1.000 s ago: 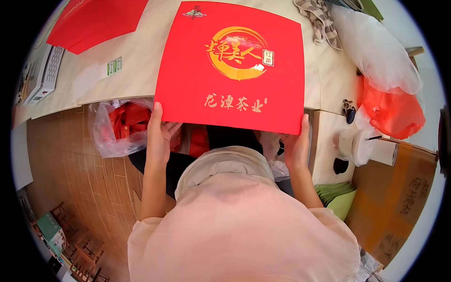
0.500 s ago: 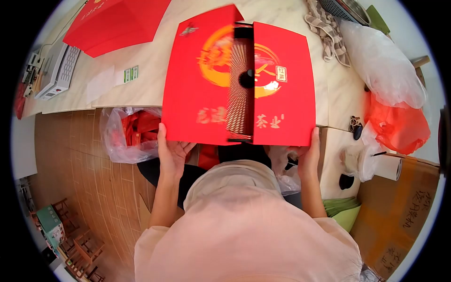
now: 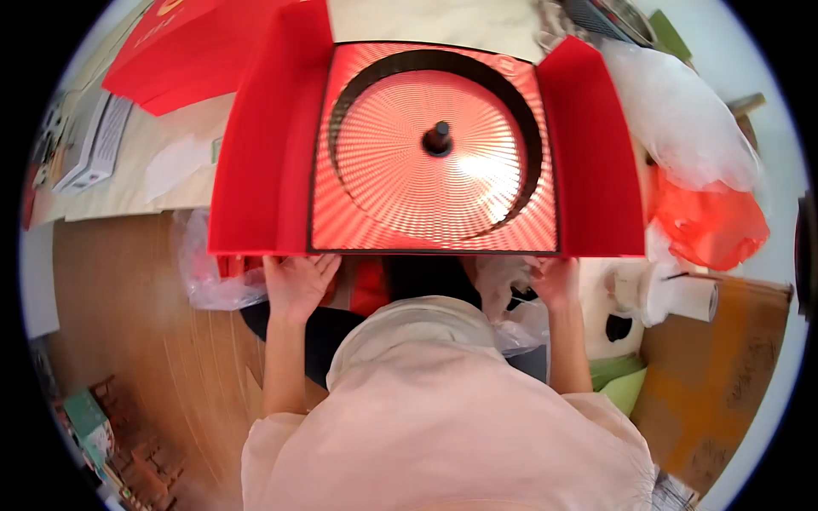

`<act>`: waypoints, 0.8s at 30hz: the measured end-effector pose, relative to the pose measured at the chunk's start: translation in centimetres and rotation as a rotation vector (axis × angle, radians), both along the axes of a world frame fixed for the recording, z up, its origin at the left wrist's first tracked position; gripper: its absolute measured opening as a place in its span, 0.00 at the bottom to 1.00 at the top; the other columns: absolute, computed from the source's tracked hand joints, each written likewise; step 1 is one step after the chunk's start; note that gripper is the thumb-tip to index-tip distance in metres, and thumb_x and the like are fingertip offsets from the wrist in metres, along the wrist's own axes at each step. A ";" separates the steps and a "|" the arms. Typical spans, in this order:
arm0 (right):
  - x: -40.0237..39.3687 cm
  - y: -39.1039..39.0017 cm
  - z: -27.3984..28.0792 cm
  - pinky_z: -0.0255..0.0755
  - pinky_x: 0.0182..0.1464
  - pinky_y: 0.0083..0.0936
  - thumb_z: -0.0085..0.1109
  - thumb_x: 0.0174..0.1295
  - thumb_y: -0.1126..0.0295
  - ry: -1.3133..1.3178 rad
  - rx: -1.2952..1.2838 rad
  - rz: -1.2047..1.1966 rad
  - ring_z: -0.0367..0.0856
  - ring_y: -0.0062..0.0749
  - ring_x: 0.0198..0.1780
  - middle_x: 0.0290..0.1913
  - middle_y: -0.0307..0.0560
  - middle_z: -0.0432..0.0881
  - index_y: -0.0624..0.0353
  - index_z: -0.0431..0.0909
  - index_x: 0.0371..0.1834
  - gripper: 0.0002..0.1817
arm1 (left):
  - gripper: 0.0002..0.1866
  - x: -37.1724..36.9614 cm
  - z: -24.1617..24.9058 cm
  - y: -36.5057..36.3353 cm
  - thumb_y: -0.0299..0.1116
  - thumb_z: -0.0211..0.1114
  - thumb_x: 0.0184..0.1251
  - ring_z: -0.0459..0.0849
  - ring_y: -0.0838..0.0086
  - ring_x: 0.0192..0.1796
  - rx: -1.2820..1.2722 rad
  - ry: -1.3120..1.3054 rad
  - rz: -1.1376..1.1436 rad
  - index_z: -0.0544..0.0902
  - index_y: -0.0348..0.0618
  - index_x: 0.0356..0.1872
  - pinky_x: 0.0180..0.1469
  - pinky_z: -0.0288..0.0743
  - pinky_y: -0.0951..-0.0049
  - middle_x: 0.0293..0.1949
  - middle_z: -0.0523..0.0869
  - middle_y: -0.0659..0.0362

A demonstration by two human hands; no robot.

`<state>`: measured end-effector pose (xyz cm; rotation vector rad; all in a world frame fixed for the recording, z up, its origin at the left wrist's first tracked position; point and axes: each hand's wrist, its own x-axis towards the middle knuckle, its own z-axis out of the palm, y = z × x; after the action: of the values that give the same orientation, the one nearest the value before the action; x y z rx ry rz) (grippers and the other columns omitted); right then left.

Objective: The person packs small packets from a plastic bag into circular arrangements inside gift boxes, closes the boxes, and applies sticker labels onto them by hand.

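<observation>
A red gift box (image 3: 436, 230) faces me with its two door flaps, the left flap (image 3: 285, 145) and the right flap (image 3: 596, 153), swung wide. Its patterned shiny insert has a round, dark-rimmed recess (image 3: 392, 162) with a black peg (image 3: 440, 139) at the centre. My left hand (image 3: 300, 285) supports the near edge, palm up, some fingers showing and the others hidden beneath the box. At the near right edge, my right hand (image 3: 555, 281) also holds the box, its fingertips partly hidden underneath.
Another red box (image 3: 179, 60) stands at the back left near a white device (image 3: 98, 140) and paper (image 3: 177, 166). Plastic bags (image 3: 686, 111) lie at the right, with a cardboard carton (image 3: 724, 375) below. A clear bag of red items (image 3: 213, 272) sits below the table edge.
The flaps, nearly closed before, have swung outward and show the round insert. Both hands have moved from the flaps' outer lower corners to beneath the box's near edge.
</observation>
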<state>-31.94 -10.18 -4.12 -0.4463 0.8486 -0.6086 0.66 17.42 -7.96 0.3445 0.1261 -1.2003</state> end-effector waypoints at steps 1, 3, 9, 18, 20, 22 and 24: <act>-0.5 -0.4 -1.6 0.70 0.26 0.23 0.37 0.70 0.50 -0.043 0.042 0.031 0.86 0.39 0.40 0.44 0.43 0.86 0.52 0.78 0.49 0.22 | 0.35 0.2 -0.8 0.0 0.62 0.47 0.68 0.71 0.55 0.65 -0.018 0.003 -0.024 0.69 0.41 0.63 0.68 0.64 0.53 0.61 0.75 0.50; -1.8 -1.7 -4.1 0.69 0.31 0.24 0.37 0.70 0.49 -0.070 0.086 0.074 0.86 0.41 0.43 0.46 0.45 0.86 0.53 0.78 0.48 0.24 | 0.34 0.6 -1.5 0.2 0.57 0.49 0.67 0.69 0.55 0.67 0.021 0.029 -0.019 0.68 0.41 0.64 0.69 0.63 0.53 0.63 0.74 0.49; -1.3 -0.1 -2.3 0.73 0.38 0.28 0.39 0.72 0.49 0.283 -0.089 -0.239 0.81 0.35 0.39 0.39 0.44 0.83 0.56 0.74 0.48 0.22 | 0.27 1.4 -1.6 0.9 0.49 0.48 0.72 0.71 0.59 0.66 0.122 -0.121 0.115 0.67 0.42 0.65 0.67 0.66 0.54 0.65 0.72 0.55; 3.2 3.6 11.5 0.59 0.64 0.30 0.39 0.71 0.68 0.896 -1.319 -0.794 0.70 0.33 0.54 0.53 0.50 0.72 0.65 0.68 0.55 0.16 | 0.23 2.4 0.4 3.0 0.48 0.48 0.74 0.73 0.69 0.60 0.595 -0.471 0.486 0.69 0.44 0.60 0.63 0.65 0.62 0.59 0.75 0.59; 5.0 3.3 14.4 0.65 0.58 0.30 0.43 0.67 0.76 0.567 -1.724 -0.698 0.73 0.35 0.51 0.51 0.51 0.75 0.65 0.70 0.52 0.12 | 0.21 2.3 0.7 3.4 0.47 0.48 0.75 0.73 0.70 0.58 0.613 -0.530 0.544 0.70 0.44 0.59 0.62 0.65 0.64 0.57 0.75 0.60; 10.5 3.0 16.6 0.72 0.51 0.29 0.52 0.61 0.80 0.536 -1.898 -0.538 0.77 0.38 0.47 0.42 0.50 0.77 0.64 0.75 0.42 0.07 | 0.19 1.7 1.9 2.5 0.45 0.49 0.75 0.73 0.71 0.57 0.642 -0.568 0.673 0.71 0.43 0.56 0.59 0.66 0.67 0.55 0.76 0.60; 16.6 0.3 16.7 0.74 0.45 0.33 0.55 0.58 0.79 0.772 -1.896 -0.328 0.77 0.44 0.39 0.32 0.50 0.76 0.62 0.77 0.39 0.06 | 0.18 1.1 3.9 1.5 0.44 0.49 0.75 0.74 0.72 0.55 0.639 -0.603 0.719 0.72 0.43 0.55 0.58 0.66 0.68 0.54 0.76 0.60</act>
<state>-15.35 -9.87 12.60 -2.3986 0.8208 -1.5129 1.74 18.89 -4.10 1.1004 0.0918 -0.2827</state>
